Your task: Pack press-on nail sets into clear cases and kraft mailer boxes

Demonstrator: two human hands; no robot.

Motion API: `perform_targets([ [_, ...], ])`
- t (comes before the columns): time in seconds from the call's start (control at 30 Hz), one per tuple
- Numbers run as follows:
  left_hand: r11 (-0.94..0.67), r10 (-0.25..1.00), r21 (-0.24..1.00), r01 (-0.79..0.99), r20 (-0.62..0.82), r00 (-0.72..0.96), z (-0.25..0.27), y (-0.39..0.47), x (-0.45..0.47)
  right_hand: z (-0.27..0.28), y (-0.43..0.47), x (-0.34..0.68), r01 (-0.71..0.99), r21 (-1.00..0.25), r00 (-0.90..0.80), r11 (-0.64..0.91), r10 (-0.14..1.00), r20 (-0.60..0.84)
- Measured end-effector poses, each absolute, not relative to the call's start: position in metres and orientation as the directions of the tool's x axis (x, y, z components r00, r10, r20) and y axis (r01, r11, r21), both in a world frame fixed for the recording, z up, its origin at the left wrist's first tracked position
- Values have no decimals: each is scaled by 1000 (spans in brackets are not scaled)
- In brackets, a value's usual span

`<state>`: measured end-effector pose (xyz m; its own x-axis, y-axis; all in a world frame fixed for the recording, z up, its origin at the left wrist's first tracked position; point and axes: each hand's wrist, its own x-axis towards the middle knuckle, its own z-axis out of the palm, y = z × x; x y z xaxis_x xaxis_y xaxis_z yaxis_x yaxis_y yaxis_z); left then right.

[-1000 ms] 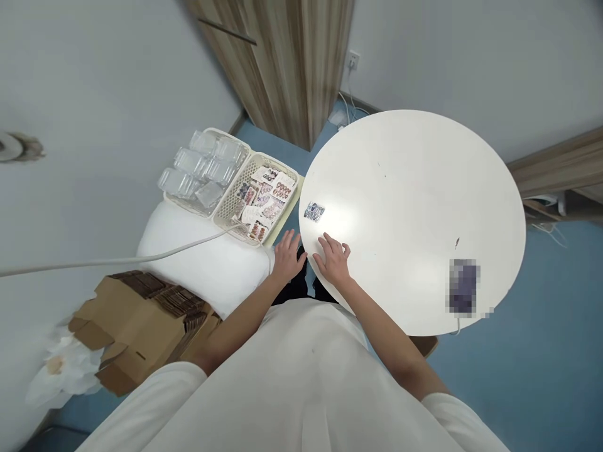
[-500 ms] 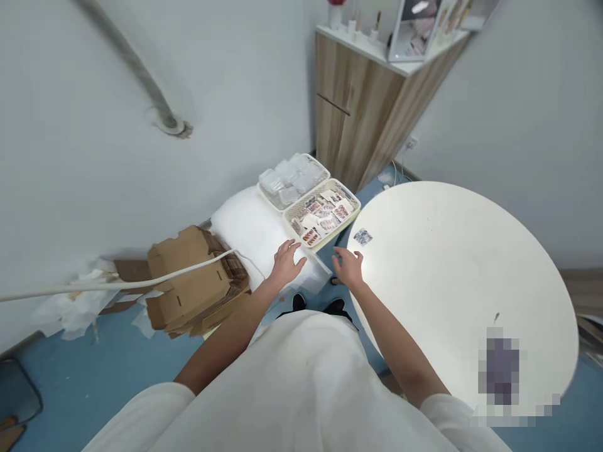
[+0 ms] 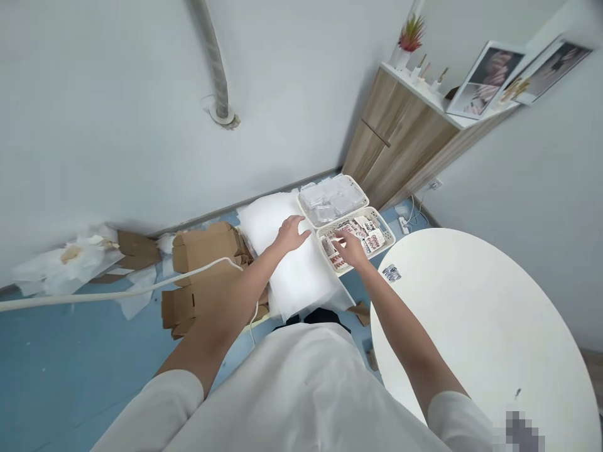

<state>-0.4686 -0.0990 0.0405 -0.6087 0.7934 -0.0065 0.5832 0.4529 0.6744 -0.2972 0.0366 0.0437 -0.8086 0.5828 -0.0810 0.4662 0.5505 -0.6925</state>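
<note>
My left hand (image 3: 291,235) hovers with its fingers apart over a stack of white packing sheets (image 3: 301,282), close to the back basket. My right hand (image 3: 352,250) is over the near side of the front white plastic basket (image 3: 389,240), thumb and fingers apart, with nothing visible between them. Inside lie several small cards (image 3: 375,241) printed or set with what look like false nails; my right hand hides some. Behind it, another white basket (image 3: 363,199) holds clear plastic cases (image 3: 336,194). A similar small card (image 3: 391,272) lies on the round white table (image 3: 471,314).
Flattened cardboard boxes (image 3: 205,245) are left of the white stack, with a white hose (image 3: 141,290) crossing in front. A wood-grain cabinet (image 3: 405,138) bearing framed pictures (image 3: 487,78) stands in the corner. A power strip (image 3: 403,225) lies on the blue floor (image 3: 94,370).
My view has turned left. Both hands have reached forward, my right hand from beside the table edge to over the front basket, my left further over the white stack.
</note>
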Motion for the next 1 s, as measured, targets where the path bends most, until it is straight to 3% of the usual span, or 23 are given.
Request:
perform_targets([
  [0.1,447,740,721,529,35,-672,37,-73,-493,37,49,-329,438,-807,-767,397,633,-104],
  [0.2,470,695,741,480,25,-719,30,-48,-517,23,61,-365,380,-917,-709,119,675,-206],
  [0.33,504,666,747,434,-16,-746,10,-21,-548,-3,68,-409,257,-961,-642,-105,725,-251],
  [0.57,559,660,765,321,-176,-730,-14,3,-566,-27,52,-440,285,-955,-684,-79,682,-261],
  [0.77,581,620,732,356,-114,-777,-4,2,-556,-29,46,-439,320,-947,-705,-35,659,-262],
  [1.0,571,566,772,279,-124,-815,4,-11,-530,-29,47,-426,280,-944,-590,-173,745,-312],
])
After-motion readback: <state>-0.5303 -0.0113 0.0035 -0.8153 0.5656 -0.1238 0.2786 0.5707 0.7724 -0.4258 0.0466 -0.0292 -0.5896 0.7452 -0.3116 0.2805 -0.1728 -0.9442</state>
